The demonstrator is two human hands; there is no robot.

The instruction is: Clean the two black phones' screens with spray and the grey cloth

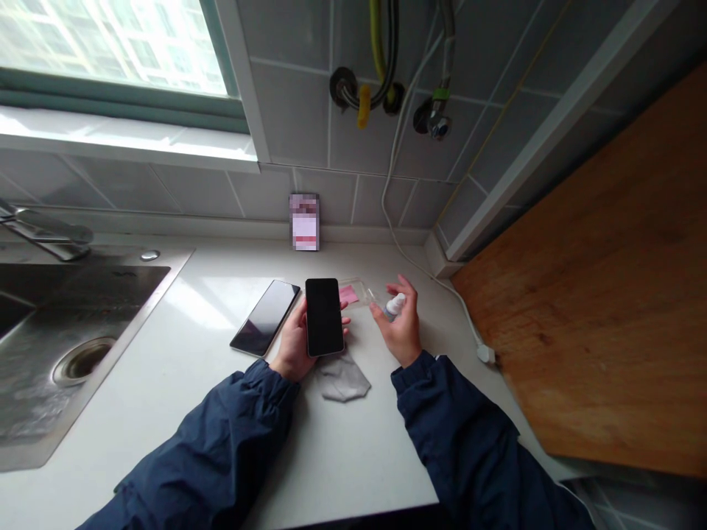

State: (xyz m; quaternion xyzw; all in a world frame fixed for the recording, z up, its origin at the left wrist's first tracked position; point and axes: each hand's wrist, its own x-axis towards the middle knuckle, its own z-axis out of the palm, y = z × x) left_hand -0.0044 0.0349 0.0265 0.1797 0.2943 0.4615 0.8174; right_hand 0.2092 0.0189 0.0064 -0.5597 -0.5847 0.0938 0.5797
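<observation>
White counter [215, 258], dark-screened phone [324, 318] in the left hand [295, 347], bottle [394, 305] in the right hand [406, 331]

Tiled wall [287, 110] rises behind the counter's back edge, with a window [110, 51] on the left and pipes [381, 66] above. A steel sink [182, 261] is set into the left side; a wooden panel [585, 309] borders the right, beside a white cable [406, 250].

A blurred upright screen [304, 222] stands at the back edge. Another phone [265, 318] lies slanted just left of the left hand. Grey cloth [345, 379] lies on the front-edge side of the held phone, which partly hides a clear item [360, 283] and pink piece [347, 294] beyond.

Held over the counter's middle, the phone faces the wearer, long axis running front to back. Left fingers grip its sides; right thumb and fingers curl around the bottle, forefinger raised.
</observation>
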